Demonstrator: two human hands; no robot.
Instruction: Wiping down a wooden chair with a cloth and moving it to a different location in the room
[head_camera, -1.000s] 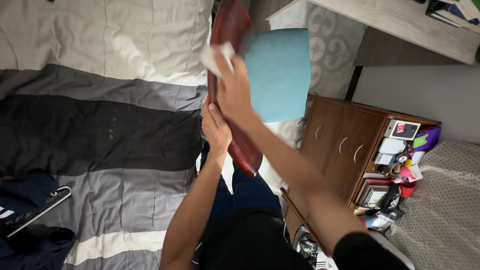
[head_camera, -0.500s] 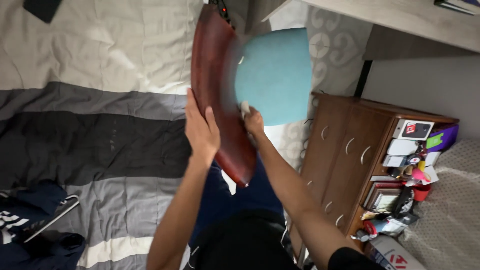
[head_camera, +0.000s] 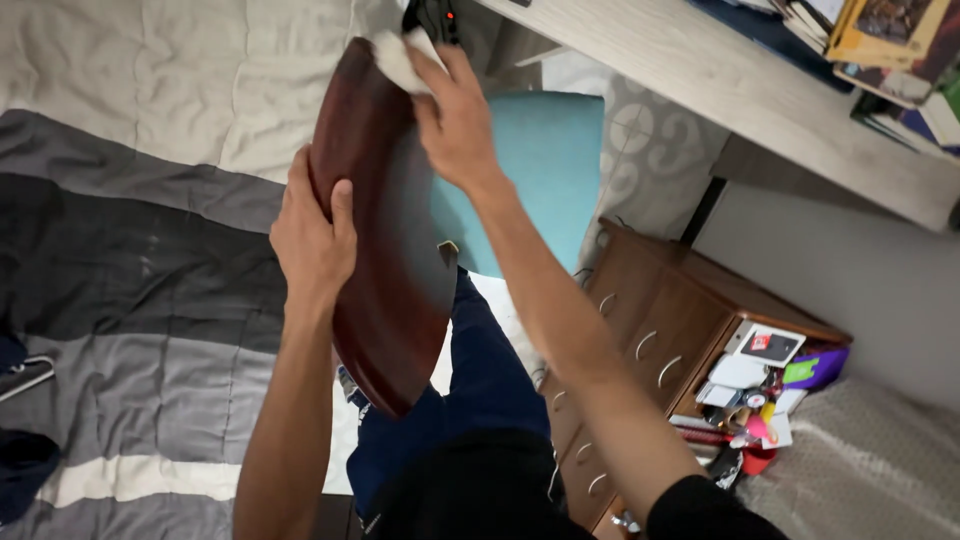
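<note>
Our left hand (head_camera: 312, 235) grips the left edge of the curved wooden panel (head_camera: 385, 270), fingers on its rim and thumb on its face. We judge that this grip steadies the panel and keeps its broad face turned up toward us. Our right hand (head_camera: 455, 125) presses a white cloth (head_camera: 398, 55) against the panel's upper end, at 12 o'clock from the left hand; the fingers lie closed over the cloth, so the hand grasps the cloth while the cloth bears on the wood.

The panel is held in the air above our lap, tilted, its long axis running from 12 o'clock down to 6 o'clock. It is dark reddish-brown, glossy and bowed along its length, with a rounded lower tip. A soft sheen crosses the middle of its face. We cannot tell whether any dust or marks remain on it.

Behind the panel, at 2 o'clock, stands a teal chair seat (head_camera: 540, 170). The bed (head_camera: 150, 200), with grey, black and cream stripes, fills the 9 o'clock side. A wooden drawer unit (head_camera: 640, 330) sits at 4 o'clock, and a pale tabletop (head_camera: 700, 70) runs across 1 o'clock.
</note>
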